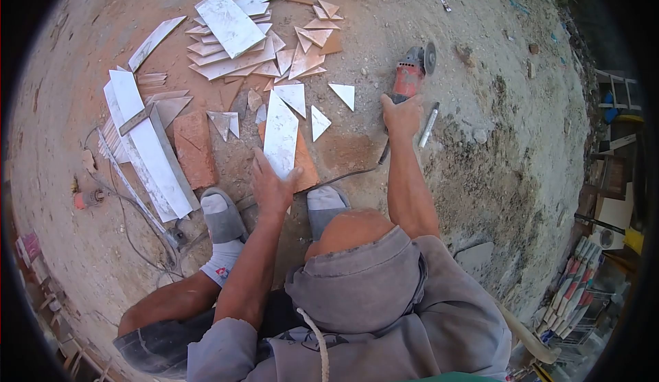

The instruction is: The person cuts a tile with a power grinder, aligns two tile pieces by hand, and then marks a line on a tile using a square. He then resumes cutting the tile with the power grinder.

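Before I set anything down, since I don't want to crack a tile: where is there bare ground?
The widest bare ground lies right of the grinder and silver stick, small stones aside. A narrower gap lies between right hand and white triangles, beyond the cable. Leftward is crowded: tile pile, tile strips, brick.

"What is the left hand (274, 186) gripping?"
"A white rectangular tile (281, 133); it's lying over an orange block (306, 166)."
"And the right hand (403, 116)?"
"It is holding a red-and-black angle grinder (410, 74), right of the tile."
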Demonstrator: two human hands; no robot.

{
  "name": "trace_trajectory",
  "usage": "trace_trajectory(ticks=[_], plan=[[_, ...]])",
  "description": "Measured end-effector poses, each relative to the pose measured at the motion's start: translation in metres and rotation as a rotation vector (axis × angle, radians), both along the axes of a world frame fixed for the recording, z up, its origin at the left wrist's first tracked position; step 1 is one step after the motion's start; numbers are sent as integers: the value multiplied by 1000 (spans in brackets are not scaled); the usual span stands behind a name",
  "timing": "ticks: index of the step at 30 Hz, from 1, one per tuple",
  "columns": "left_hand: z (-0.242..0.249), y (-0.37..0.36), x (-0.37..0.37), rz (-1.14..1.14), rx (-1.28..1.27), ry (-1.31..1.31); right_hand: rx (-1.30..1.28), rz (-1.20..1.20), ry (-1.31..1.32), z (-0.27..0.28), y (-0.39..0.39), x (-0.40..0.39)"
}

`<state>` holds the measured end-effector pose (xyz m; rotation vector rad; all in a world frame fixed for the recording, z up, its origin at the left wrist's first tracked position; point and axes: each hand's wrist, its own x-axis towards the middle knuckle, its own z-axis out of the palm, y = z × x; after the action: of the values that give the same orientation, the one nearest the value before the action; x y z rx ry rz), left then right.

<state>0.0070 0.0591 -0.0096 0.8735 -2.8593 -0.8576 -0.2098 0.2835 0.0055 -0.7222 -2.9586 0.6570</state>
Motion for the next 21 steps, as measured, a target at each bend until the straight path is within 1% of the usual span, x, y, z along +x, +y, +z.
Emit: trace_trajectory(ticks=[1, 2, 4, 6, 8, 10, 11, 12, 13, 14, 15, 17, 18, 19, 21], plan=[[5, -3, -1, 13, 97, -60, 43, 2, -12, -2, 1, 1], [8, -5, -2, 27, 85, -71, 82, 13, -27, -5, 0, 2], [27, -8, -10, 7, 202, -199, 85, 41, -39, -8, 0, 1], [7, -14, -6, -16, 189, -148, 88, 59, -47, -13, 2, 3], [11, -24, -8, -17, 184, -126, 157, 68, -23, -18, 4, 1], [24, -31, -8, -44, 397, -81, 166, 96, -18, -19, 4, 3], [20, -35, -3, -38, 394, -77, 188, 120, -10, -18, 6, 3], [9, -43, 4, 34, 547, 2, 184, 126, -5, -18, 10, 3], [12, -50, 7, 106, 695, 84, 171, 140, 4, -21, 14, 4], [16, -59, 11, 119, 1049, 161, 153, 157, 13, -23, 16, 4], [29, -65, 15, 127, 1033, 171, 139, 169, 18, -27, 21, 5], [58, -81, 24, 317, 1587, 356, 38, 200, 92, -35, 31, 8], [71, -91, 25, 230, 1679, 424, 9, 211, 89, -35, 36, 9], [80, -102, 25, 237, 1647, 450, -22, 223, 86, -36, 39, 10], [100, -118, 24, 16, 1909, 658, -36, 251, 80, -36, 42, 10]])
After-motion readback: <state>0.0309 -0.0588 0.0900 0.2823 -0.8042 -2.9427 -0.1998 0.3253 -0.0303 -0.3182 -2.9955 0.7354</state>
